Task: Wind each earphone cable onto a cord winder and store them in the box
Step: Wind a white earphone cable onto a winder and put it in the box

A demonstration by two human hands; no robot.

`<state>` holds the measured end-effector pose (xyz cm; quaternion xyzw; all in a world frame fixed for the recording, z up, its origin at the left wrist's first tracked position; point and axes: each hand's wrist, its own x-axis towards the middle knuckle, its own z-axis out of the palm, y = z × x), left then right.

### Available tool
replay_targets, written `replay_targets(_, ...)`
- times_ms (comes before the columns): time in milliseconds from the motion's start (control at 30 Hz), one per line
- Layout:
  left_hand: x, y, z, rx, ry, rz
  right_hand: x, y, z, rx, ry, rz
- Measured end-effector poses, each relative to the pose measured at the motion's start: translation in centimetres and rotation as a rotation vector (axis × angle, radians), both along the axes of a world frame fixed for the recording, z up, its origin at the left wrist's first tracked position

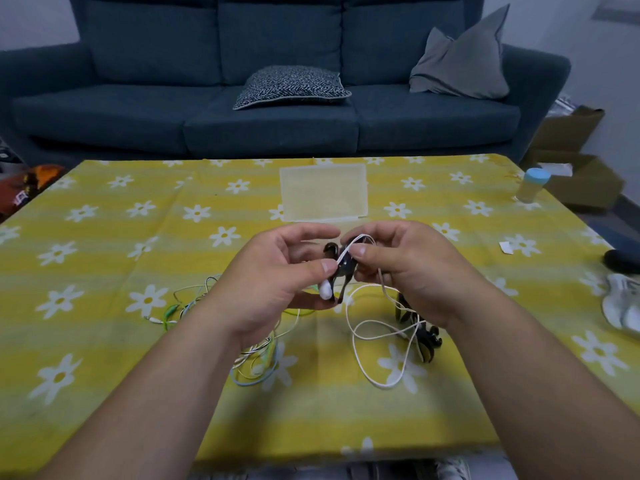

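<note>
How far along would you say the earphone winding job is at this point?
Nothing looks finished: the box seems to hold nothing yet. In hand: the left hand grips a black winder while the right hand pinches the white cable, mostly loose on the table. Left: the coloured cables, the spare winders, and boxing everything.
</note>
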<state>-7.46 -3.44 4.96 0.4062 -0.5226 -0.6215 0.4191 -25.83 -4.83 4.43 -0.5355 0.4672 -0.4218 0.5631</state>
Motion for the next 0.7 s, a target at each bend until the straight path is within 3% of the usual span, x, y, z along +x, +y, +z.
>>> replay_targets(267, 0.1, 0.2, 0.1, -0.003, 0.039, -0.002, -1.2, -0.6, 0.4, 0.049, -0.21, -0.059)
replay_targets(700, -0.8, 0.4, 0.0, -0.022, 0.055, 0.006, -0.3, -0.9, -0.7, -0.039, -0.019, -0.152)
